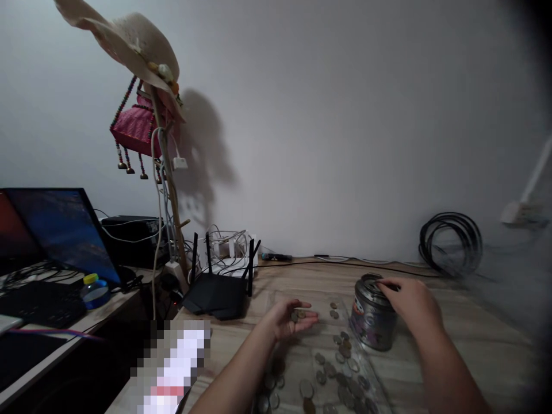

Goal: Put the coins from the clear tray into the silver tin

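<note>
Left of the tin on the table, the left hand cupped coins with fingers loosely spread, while at the tin's lid the right hand pinched narrowly, its grip on any coin unclear, apparently mid-insertion, which called for careful alignment

Dim, greyish light; the wall is palest at left. The hat throws a soft shadow rightward, so light comes from the left. The coins look murky. Darkness rounds the right edge, blurring the socket; pixelated blocks mask the lower left.
</note>
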`<action>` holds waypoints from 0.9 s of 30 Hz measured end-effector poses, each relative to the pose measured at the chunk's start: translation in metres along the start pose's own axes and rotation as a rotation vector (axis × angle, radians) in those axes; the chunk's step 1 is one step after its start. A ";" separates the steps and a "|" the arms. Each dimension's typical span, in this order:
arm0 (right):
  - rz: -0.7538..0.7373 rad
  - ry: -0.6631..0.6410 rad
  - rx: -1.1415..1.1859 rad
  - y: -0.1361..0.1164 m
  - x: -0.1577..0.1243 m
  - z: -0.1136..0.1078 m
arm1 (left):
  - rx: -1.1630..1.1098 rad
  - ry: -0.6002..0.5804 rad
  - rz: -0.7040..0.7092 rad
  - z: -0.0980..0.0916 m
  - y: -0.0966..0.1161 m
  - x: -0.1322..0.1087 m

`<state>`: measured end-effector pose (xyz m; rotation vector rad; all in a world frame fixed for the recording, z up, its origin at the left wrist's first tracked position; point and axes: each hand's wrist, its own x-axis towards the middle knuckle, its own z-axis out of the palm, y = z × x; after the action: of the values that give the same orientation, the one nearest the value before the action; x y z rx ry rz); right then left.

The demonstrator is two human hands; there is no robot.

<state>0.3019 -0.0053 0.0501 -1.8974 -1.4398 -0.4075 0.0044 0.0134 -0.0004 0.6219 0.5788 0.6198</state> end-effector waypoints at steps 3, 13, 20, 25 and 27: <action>0.018 0.019 -0.024 -0.005 0.000 0.002 | 0.013 -0.020 0.002 0.001 0.000 -0.001; 0.039 -0.015 -0.030 -0.010 -0.001 -0.004 | 0.007 -0.008 0.002 0.000 0.000 -0.001; 0.095 -0.125 -0.047 -0.007 0.003 -0.007 | 0.018 -0.005 -0.003 -0.001 0.000 0.001; -0.069 0.155 0.013 -0.033 -0.011 -0.015 | -0.003 -0.139 -0.001 -0.004 -0.001 0.000; -0.208 0.200 0.167 -0.055 -0.025 -0.012 | -0.015 -0.188 0.003 -0.004 0.000 -0.002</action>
<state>0.2441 -0.0244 0.0618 -1.5357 -1.4913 -0.5416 0.0009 0.0135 -0.0024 0.6588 0.3970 0.5614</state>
